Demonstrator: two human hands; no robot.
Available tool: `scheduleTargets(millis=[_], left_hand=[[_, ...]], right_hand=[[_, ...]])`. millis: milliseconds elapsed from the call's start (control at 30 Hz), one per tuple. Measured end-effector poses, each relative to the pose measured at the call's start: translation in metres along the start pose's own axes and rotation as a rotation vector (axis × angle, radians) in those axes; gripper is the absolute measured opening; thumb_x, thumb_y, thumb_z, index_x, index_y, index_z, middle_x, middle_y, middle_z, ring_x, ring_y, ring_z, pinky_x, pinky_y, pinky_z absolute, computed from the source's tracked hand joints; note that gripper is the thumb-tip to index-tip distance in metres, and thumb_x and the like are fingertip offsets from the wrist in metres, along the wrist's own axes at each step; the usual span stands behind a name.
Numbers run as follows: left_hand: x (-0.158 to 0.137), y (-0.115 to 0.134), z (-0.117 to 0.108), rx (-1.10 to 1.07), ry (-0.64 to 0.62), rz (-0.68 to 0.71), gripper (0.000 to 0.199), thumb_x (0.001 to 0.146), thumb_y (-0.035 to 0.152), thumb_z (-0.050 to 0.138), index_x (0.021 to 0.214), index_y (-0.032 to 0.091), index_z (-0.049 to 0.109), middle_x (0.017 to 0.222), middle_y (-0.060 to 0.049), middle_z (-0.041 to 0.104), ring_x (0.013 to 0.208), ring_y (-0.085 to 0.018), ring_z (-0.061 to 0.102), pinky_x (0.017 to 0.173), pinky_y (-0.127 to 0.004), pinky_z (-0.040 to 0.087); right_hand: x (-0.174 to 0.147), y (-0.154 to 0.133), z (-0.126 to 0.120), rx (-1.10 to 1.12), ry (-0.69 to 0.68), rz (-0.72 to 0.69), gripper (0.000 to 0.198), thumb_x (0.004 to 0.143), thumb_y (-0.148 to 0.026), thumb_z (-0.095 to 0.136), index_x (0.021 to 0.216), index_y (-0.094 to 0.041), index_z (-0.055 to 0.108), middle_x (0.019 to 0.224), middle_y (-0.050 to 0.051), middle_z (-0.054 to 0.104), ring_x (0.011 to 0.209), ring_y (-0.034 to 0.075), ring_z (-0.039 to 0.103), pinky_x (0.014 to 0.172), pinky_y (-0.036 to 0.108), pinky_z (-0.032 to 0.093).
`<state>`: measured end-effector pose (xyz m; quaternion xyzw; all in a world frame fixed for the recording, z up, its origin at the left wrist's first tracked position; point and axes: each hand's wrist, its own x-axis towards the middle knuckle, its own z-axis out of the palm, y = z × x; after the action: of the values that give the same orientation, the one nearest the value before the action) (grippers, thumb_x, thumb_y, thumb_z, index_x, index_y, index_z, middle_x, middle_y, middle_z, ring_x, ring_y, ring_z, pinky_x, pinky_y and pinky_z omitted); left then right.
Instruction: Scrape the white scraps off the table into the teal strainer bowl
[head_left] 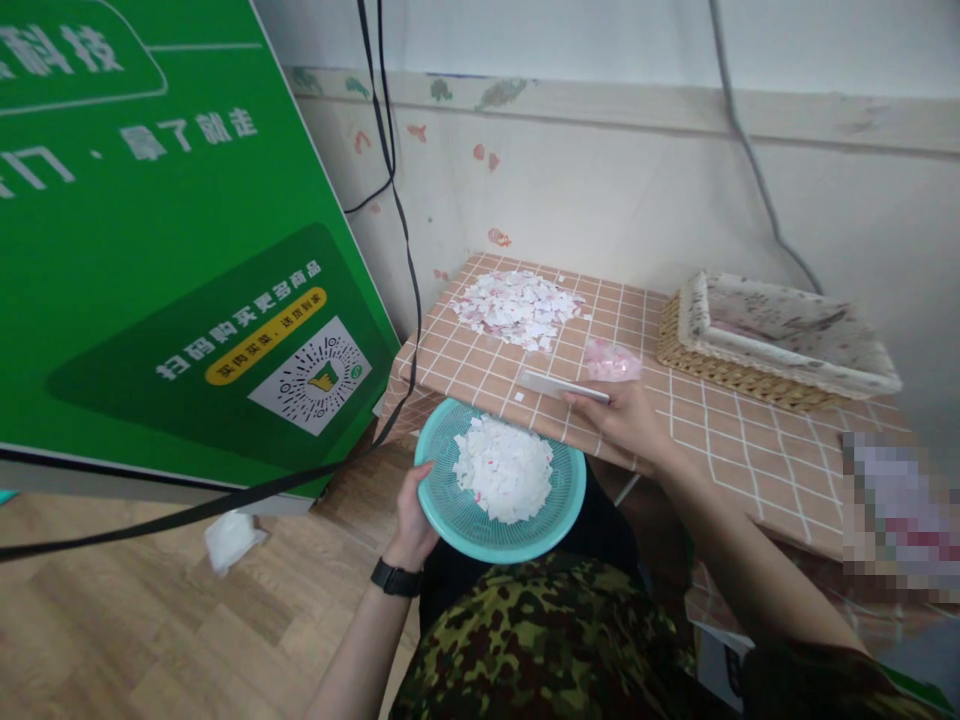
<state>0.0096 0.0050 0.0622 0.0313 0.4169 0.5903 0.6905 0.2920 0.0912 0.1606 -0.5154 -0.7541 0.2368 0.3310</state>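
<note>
- The flat tool (555,385) is just over the near edge of the table (720,440), or touching it; I can't tell which
- It is long and thin, and its long way runs mostly side to side, with the free end pointing left and a bit away from the person
- It looks stiff and light, and maybe smooth enough to slip, so the right end is a good place to hold it
- The right hand (626,415) is closed around that right end, pinching it; some fingers are hidden
- The green sieve bowl (574,495) is over the person's lap, by the table edge; it is round, so it has no long way, and its open side faces up
- It is likely light and a little bendy, so the rim is the best place to grab
- The left hand (412,520) grips its left side with the thumb on the rim; I can't see how the other fingers sit
- White paper bits (506,475) lie in the bowl; they must be very light and could blow away
- A loose pile of bits (517,308) is on the table's far left part
- A pink bag (611,358) is just past the right hand, and a woven basket (735,372) sits further right
</note>
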Motion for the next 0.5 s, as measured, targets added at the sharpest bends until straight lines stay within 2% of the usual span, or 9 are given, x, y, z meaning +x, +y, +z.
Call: scheduleTargets(millis=[133,200,267,400,500], left_hand=[[0.0,0.001,0.0,-0.007,-0.007,0.0,0.02,0.07,0.027,0.062,0.08,0.011,0.07,0.074,-0.008,0.073,0.065,-0.021,0.066,0.069,-0.033,0.051],[-0.001,0.001,0.001,-0.01,0.0,0.012,0.018,0.07,0.026,0.062,0.077,0.011,0.07,0.071,-0.007,0.072,0.063,-0.02,0.065,0.067,-0.031,0.051],[-0.001,0.002,0.001,-0.011,0.003,0.022,0.018,0.07,0.026,0.062,0.077,0.011,0.07,0.071,-0.007,0.072,0.063,-0.02,0.065,0.067,-0.031,0.05],[-0.003,0.002,0.002,0.0,0.0,0.021,0.02,0.071,0.027,0.062,0.078,0.011,0.07,0.074,-0.007,0.073,0.065,-0.02,0.065,0.069,-0.032,0.051],[-0.003,-0.002,0.001,-0.001,0.042,0.025,0.017,0.07,0.026,0.063,0.076,0.011,0.07,0.072,-0.006,0.072,0.065,-0.019,0.065,0.071,-0.031,0.051]], right_hand=[[-0.019,-0.011,0.006,0.144,-0.212,-0.023,0.029,0.084,-0.04,0.054,0.095,-0.021,0.073,0.083,0.003,0.072,0.066,0.018,0.063,0.058,0.027,0.048],[-0.024,-0.014,0.005,0.193,-0.254,-0.001,0.028,0.083,-0.04,0.055,0.094,-0.022,0.073,0.081,0.003,0.072,0.065,0.017,0.063,0.057,0.026,0.048],[-0.027,-0.012,0.004,0.193,-0.185,0.05,0.029,0.082,-0.042,0.056,0.09,-0.02,0.073,0.077,0.003,0.071,0.063,0.017,0.062,0.054,0.025,0.046],[-0.022,0.002,0.0,0.013,0.121,0.149,0.034,0.08,-0.046,0.057,0.077,-0.015,0.072,0.06,0.002,0.065,0.051,0.016,0.055,0.046,0.025,0.037],[-0.013,0.012,0.0,-0.121,0.298,0.17,0.035,0.081,-0.045,0.055,0.083,-0.016,0.073,0.06,0.003,0.065,0.052,0.017,0.056,0.049,0.027,0.037]])
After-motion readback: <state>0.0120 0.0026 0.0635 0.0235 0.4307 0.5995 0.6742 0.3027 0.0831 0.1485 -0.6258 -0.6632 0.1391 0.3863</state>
